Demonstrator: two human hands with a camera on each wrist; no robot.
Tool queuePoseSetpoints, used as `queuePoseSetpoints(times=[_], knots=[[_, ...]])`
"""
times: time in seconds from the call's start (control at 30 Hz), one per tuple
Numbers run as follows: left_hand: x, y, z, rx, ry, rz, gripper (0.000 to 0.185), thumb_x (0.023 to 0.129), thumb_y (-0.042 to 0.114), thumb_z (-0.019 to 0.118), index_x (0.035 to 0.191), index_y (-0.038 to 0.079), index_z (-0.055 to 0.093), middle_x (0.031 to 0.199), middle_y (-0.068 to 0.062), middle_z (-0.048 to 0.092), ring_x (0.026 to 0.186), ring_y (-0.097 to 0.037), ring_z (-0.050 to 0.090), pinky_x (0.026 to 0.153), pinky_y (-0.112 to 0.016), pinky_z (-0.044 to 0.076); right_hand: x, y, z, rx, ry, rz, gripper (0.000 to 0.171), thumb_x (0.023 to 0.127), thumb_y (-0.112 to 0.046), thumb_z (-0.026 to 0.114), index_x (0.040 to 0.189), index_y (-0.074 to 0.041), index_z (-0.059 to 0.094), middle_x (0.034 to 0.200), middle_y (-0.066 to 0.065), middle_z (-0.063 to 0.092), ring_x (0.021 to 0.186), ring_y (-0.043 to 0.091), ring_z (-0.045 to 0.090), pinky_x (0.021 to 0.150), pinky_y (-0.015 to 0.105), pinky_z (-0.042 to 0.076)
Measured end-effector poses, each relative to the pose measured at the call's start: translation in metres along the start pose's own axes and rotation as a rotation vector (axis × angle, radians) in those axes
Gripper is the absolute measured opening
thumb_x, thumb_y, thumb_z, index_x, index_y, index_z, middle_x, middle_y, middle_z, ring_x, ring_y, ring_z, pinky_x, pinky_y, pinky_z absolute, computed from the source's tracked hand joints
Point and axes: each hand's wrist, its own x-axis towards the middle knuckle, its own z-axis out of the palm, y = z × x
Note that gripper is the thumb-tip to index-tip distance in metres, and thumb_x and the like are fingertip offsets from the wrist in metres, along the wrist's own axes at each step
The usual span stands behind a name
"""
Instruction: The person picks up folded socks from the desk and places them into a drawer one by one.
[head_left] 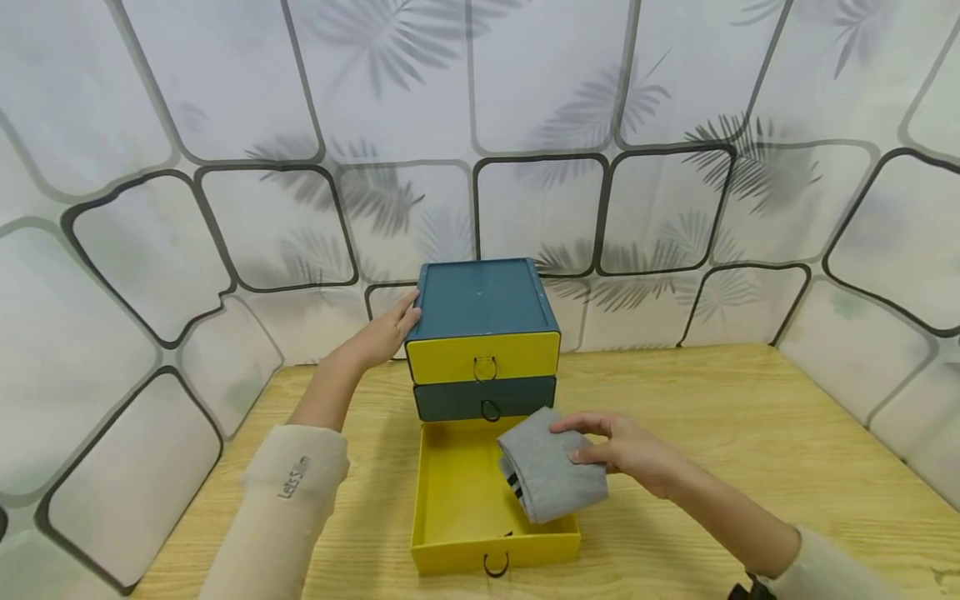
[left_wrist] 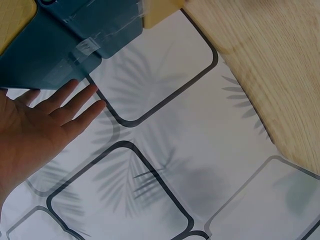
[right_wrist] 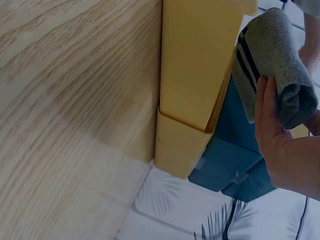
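- Your right hand (head_left: 630,454) pinches the folded grey sock (head_left: 547,467), grip clenched around it, over the pulled-out yellow drawer (head_left: 457,517) on the counter (head_left: 750,433).
- Farther back, your left hand (head_left: 390,329), fingers straight, rests against the drawer cabinet (head_left: 483,308).

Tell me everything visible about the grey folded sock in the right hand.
The grey folded sock looks like soft knit fabric, folded into a thick bundle, with dark stripes showing at one edge. The right hand grips it, thumb on one face and fingers round the other. It is held tilted above the right side of the open bottom drawer, a yellow tray pulled out in front of the drawer unit. Whether it touches the drawer's wall cannot be told.
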Motion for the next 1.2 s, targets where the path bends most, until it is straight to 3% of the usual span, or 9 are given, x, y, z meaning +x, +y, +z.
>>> queuePoseSetpoints(times=[0.17,0.33,0.43,0.6,0.67,0.77,0.87,1.03,1.2], knots=[[-0.003,0.002,0.000,0.002,-0.004,0.016,0.063,0.098,0.050,0.018,0.149,0.019,-0.003,0.152,-0.014,0.003,0.135,-0.038,0.009,0.104,-0.058,0.011,0.017,0.003,0.015,-0.102,0.028,-0.021,0.033,0.087,-0.010,0.064,0.119,-0.005,0.061,0.138,0.024,0.034,0.113,0.032,0.043,0.070,0.034,0.048],[-0.001,0.001,0.000,0.004,0.000,-0.003,0.058,0.101,0.043,0.018,0.149,0.017,-0.002,0.152,-0.013,0.003,0.135,-0.036,0.009,0.105,-0.056,0.012,0.031,0.008,0.030,-0.247,0.042,-0.086,0.030,0.084,-0.001,0.063,0.114,-0.008,0.064,0.131,0.020,0.045,0.102,0.028,0.049,0.066,0.031,0.047],[0.000,0.000,0.000,0.013,0.003,-0.005,0.057,0.102,0.040,0.018,0.149,0.016,-0.003,0.152,-0.014,0.003,0.135,-0.037,0.009,0.105,-0.056,0.012,0.038,0.010,0.041,-0.347,0.045,-0.157,0.031,0.081,0.003,0.064,0.110,-0.008,0.066,0.123,0.017,0.053,0.077,0.022,0.051,0.058,0.027,0.043],[-0.001,0.001,0.000,0.011,0.008,-0.001,0.056,0.102,0.038,0.017,0.149,0.015,-0.003,0.152,-0.015,0.003,0.135,-0.038,0.009,0.105,-0.056,0.012,0.048,0.013,0.054,-0.444,0.025,-0.218,0.031,0.080,0.009,0.062,0.107,-0.006,0.066,0.114,0.016,0.058,0.052,0.014,0.034,0.047,0.022,0.034],[0.000,0.000,0.000,0.007,0.008,0.001,0.056,0.102,0.038,0.017,0.149,0.015,-0.003,0.151,-0.016,0.003,0.135,-0.038,0.009,0.105,-0.056,0.012,0.051,0.015,0.058,-0.491,0.024,-0.217,0.031,0.080,0.009,0.061,0.107,-0.007,0.065,0.114,0.015,0.058,0.058,0.015,0.041,0.050,0.024,0.036],[0.001,0.000,0.000,0.004,0.011,0.003,0.056,0.102,0.038,0.017,0.149,0.015,-0.002,0.151,-0.016,0.004,0.135,-0.038,0.009,0.105,-0.056,0.012,0.054,0.019,0.062,-0.606,0.049,-0.211,0.031,0.080,0.008,0.063,0.105,-0.010,0.065,0.116,0.015,0.057,0.079,0.023,0.055,0.061,0.030,0.045],[0.000,0.000,0.000,0.006,0.012,0.001,0.056,0.102,0.038,0.018,0.149,0.015,-0.003,0.151,-0.016,0.004,0.135,-0.038,0.009,0.104,-0.057,0.012,0.055,0.023,0.067,-0.764,0.097,-0.226,0.031,0.080,0.004,0.067,0.105,-0.012,0.064,0.111,0.014,0.058,0.098,0.028,0.055,0.072,0.037,0.048],[0.000,-0.001,0.000,0.002,0.010,0.007,0.056,0.102,0.038,0.018,0.149,0.015,-0.003,0.151,-0.016,0.004,0.135,-0.037,0.009,0.105,-0.056,0.012,0.053,0.025,0.073,-1.016,0.163,-0.364,0.028,0.077,0.003,0.070,0.102,-0.008,0.064,0.092,0.009,0.056,0.071,0.019,0.055,0.057,0.027,0.048],[0.002,-0.001,0.000,-0.003,0.004,0.012,0.056,0.102,0.038,0.017,0.149,0.015,-0.003,0.152,-0.015,0.003,0.135,-0.037,0.008,0.105,-0.055,0.012,0.040,0.020,0.079,-1.235,0.257,-0.537,0.024,0.076,-0.006,0.074,0.099,-0.008,0.065,0.091,0.006,0.058,0.070,0.018,0.056,0.057,0.025,0.050]])
